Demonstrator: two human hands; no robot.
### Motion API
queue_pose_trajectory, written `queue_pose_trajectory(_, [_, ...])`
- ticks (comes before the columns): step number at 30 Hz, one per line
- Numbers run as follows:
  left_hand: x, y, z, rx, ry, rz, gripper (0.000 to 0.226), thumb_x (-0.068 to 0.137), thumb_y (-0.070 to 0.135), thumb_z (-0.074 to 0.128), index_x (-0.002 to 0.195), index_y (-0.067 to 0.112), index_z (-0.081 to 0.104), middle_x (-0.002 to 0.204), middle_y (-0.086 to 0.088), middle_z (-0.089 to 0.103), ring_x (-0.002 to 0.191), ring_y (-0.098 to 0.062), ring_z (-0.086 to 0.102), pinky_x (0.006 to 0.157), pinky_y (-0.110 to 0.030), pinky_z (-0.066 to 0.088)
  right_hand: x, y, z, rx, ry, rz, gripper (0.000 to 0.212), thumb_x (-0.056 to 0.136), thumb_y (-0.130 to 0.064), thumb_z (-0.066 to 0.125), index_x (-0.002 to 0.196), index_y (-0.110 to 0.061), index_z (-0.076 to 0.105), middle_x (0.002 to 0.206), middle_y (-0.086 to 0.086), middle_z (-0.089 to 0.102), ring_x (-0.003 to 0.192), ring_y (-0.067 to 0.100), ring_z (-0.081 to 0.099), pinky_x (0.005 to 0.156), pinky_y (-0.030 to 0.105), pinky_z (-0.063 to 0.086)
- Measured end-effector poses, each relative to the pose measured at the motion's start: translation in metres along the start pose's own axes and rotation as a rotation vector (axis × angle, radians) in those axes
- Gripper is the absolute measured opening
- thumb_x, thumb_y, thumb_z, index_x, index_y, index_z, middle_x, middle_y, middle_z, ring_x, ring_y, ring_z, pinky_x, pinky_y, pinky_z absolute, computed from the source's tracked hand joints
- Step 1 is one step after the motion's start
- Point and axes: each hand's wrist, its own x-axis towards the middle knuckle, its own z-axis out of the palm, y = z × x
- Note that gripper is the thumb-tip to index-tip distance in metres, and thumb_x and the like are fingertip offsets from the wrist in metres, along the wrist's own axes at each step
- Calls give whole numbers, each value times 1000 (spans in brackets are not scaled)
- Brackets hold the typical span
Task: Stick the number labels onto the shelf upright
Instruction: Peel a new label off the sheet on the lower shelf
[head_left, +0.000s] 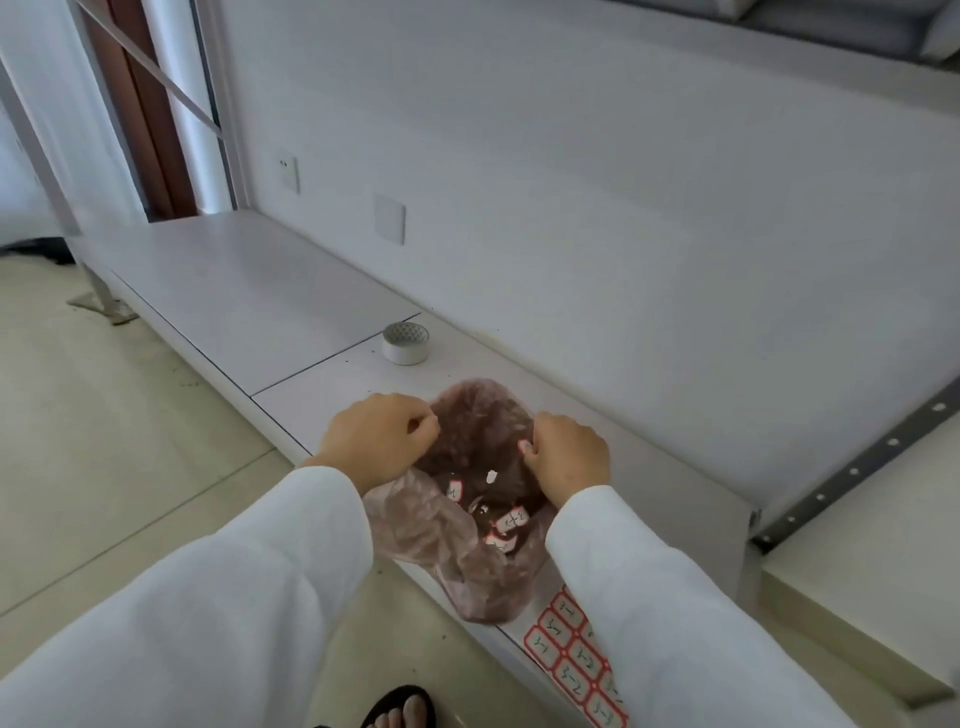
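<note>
Inside bag, between grips: labels.

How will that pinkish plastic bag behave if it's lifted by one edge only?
The pinkish plastic bag is probably floppy: its film is crumpled and sags over the shelf edge. It likely weighs little, since only loose number labels show inside. With the left hand and right hand holding its mouth open, releasing one side may collapse it.

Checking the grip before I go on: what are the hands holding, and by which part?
Both hands, left and right, hold the pinkish plastic bag by its top rim, on opposite sides of the opening.
</note>
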Motion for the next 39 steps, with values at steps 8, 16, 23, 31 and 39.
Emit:
queue_pose_trajectory(8, [-1,10,-1,-37,-22,11,24,88,33,44,78,26,64,85,5,71,87,-22,61,71,-31,41,-3,1,-4,111,42,14,35,91,-29,53,114,-10,34,93,14,66,81,34,62,62,35,41])
queue_pose_trajectory(16, [3,44,7,-78,-58,57,24,86,34,44,81,25,66,86,5,71,88,-22,62,80,-38,49,-10,44,-13,873,81,525,43,77,-61,44,69,-20,54,85,6,69,85,29,65,87,41,49])
queue_pose_trajectory(23, [14,80,27,-141,-97,182,26,80,37,39,68,26,59,88,3,68,87,-24,63,82,-38,51,-60,111,13,118,-591,517,35,81,-38,58,105,-12,62,108,9,65,96,28,61,77,31,46])
queue_pose_trajectory(31, [21,109,47,-135,-129,241,26,87,29,44,89,22,69,95,2,72,90,-24,64,85,-39,52,-82,111,66,234,-587,700,115,55,-54,80,144,-22,14,151,13,12,138,35,19,106,54,33])
queue_pose_trajectory(39, [23,77,40,-68,-145,226,28,89,31,44,71,22,63,80,1,65,80,-25,61,76,-36,49,-79,108,83,202,-622,548,136,52,-48,83,145,-18,-11,156,8,5,144,28,7,113,57,13])
